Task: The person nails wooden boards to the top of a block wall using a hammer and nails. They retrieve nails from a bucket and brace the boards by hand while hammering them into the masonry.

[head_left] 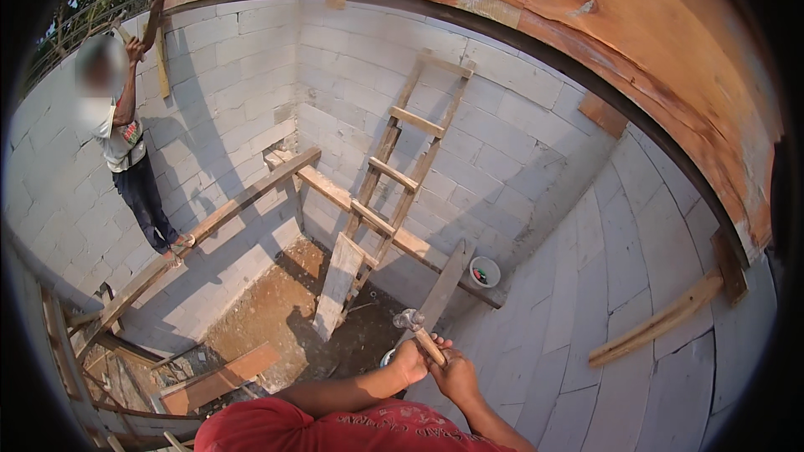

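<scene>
A hammer [431,350] with a metal head and a wooden handle is in my right hand [457,375], its head pointing away from me. My right fingers wrap round the lower handle. Close beside it, my left hand [409,363] has its fingers curled in behind the handle. Whatever those fingers hold, if anything, is hidden by the handle and my right hand. Below my hands a narrow plank [448,280] runs outward, and past its far end stands a white bucket [484,272] with small red and green things inside.
A wooden ladder [405,177] leans on the grey block wall [368,50]. At left a person [130,146] stands on a scaffold plank [239,205], arms raised to the wall top. Orange-brown formwork boards [636,25] curve overhead. A wooden strut [657,322] is at right; bare ground lies below.
</scene>
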Motion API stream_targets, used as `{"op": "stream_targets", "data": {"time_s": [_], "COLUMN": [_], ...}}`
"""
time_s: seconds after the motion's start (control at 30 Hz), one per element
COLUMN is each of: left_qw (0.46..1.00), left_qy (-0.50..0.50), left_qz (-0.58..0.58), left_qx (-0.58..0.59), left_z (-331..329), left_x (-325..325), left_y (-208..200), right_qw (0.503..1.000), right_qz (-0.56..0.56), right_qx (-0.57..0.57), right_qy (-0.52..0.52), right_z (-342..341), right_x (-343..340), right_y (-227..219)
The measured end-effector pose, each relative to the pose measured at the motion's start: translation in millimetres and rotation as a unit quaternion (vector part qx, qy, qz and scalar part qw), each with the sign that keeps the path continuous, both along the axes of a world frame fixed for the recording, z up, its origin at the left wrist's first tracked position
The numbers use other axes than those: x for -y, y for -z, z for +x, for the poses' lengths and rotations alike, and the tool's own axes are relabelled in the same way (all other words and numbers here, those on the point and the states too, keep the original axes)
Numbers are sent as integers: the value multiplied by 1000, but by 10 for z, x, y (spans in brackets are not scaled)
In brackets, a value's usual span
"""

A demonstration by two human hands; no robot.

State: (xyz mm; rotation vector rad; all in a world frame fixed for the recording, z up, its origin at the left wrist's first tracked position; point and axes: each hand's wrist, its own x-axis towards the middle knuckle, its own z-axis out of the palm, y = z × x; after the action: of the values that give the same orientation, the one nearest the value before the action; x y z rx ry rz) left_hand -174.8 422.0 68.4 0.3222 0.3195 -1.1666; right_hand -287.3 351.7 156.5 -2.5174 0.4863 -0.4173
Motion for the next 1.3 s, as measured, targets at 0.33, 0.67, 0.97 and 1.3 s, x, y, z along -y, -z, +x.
{"op": "stream_targets", "data": {"time_s": [0.33,0.67,0.97,1.3], "left_qw": [969,909,267,-35], "left_qy": [152,125,-306,-356], "left_qz": [-101,-83,-342,-230], "left_qx": [165,388,848,905], "left_z": [-52,352,-84,-1134], "left_x": [-226,418,1607,2835], "left_y": [-341,-1204,-4938,-5927], "right_qw": [902,837,719,689], "right_qz": [379,438,526,504], "right_qx": [167,284,402,423], "right_qy": [123,164,214,303], "right_z": [-60,-269,-827,-989], "right_x": [83,410,392,406], "right_y": [-255,-244,78,-10]}}
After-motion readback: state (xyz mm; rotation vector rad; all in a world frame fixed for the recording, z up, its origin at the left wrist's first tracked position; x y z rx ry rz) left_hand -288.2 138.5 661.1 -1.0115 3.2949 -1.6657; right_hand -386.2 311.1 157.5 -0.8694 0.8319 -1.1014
